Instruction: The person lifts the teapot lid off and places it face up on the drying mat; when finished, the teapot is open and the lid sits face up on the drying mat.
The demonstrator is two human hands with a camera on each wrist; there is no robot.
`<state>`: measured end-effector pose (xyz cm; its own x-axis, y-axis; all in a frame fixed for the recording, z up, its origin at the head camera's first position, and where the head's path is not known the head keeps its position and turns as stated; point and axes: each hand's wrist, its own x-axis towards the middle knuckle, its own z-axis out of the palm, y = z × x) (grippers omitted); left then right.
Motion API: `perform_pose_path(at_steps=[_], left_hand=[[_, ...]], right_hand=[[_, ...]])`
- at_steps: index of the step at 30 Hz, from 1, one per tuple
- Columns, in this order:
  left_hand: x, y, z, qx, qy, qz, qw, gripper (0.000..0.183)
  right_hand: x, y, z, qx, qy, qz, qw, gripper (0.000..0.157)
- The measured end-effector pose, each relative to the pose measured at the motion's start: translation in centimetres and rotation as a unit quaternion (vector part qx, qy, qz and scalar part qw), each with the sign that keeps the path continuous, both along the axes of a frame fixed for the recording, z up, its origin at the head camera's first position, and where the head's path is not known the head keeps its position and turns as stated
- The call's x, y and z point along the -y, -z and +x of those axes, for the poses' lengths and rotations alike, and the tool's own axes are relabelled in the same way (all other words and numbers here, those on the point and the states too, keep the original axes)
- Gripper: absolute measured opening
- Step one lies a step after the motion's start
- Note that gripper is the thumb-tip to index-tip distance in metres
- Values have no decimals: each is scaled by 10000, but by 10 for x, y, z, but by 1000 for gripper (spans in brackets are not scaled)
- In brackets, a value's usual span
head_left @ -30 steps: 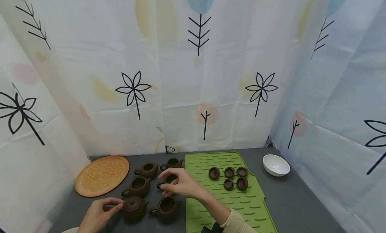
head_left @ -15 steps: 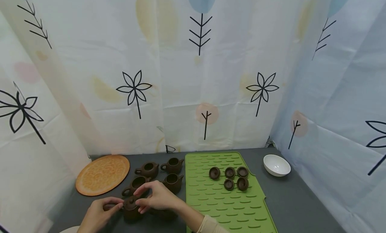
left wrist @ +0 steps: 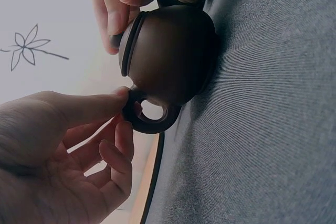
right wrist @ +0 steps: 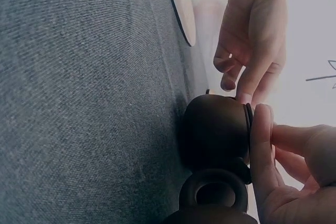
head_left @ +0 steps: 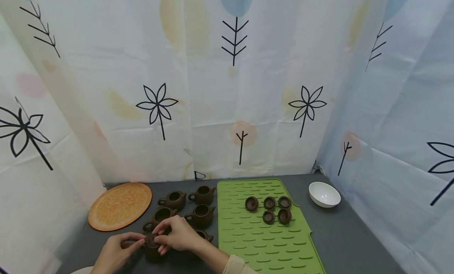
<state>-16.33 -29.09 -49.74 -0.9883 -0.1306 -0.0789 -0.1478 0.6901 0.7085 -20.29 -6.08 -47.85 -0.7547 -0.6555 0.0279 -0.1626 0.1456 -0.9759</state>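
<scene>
A dark brown teapot [left wrist: 170,51] stands upright on the grey cloth, its lid [left wrist: 128,45] on top. My left hand [head_left: 115,252] pinches the looped handle [left wrist: 152,128] between thumb and fingertips. From the other side, my right hand [head_left: 181,234] pinches the lid's knob [left wrist: 114,40], which its fingers partly cover. Close behind are more lidless brown teapots, one [head_left: 163,215] just beyond the held pot and another [head_left: 202,215] to its right. A further teapot [head_left: 205,235] is mostly hidden under my right hand and forearm.
On the right lies a green ridged mat [head_left: 262,246] bearing several small round brown pieces [head_left: 269,203], hollow sides up. A white bowl [head_left: 324,194] sits at the far right. An orange-brown round mat [head_left: 120,207] lies back left. Patterned curtains [head_left: 213,88] enclose the table.
My right hand has moved left and toward me, from above a neighbouring teapot to the knob of the lidded one. The left hand stays at the handle.
</scene>
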Motion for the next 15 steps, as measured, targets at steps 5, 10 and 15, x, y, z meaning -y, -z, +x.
perform_pose_path(at_steps=[5, 10, 15], left_hand=[[-1, -1, 1, -15, -28, 48, 10000, 27], [-2, -3, 2, 29, -49, 58, 10000, 25], [-3, -3, 3, 72, -70, 121, 9999, 27]], right_hand=[[0, -2, 0, -6, -8, -5, 10000, 16], [-6, -3, -2, -12, -49, -161, 9999, 15], [-17, -5, -3, -207, -100, -294, 9993, 15]])
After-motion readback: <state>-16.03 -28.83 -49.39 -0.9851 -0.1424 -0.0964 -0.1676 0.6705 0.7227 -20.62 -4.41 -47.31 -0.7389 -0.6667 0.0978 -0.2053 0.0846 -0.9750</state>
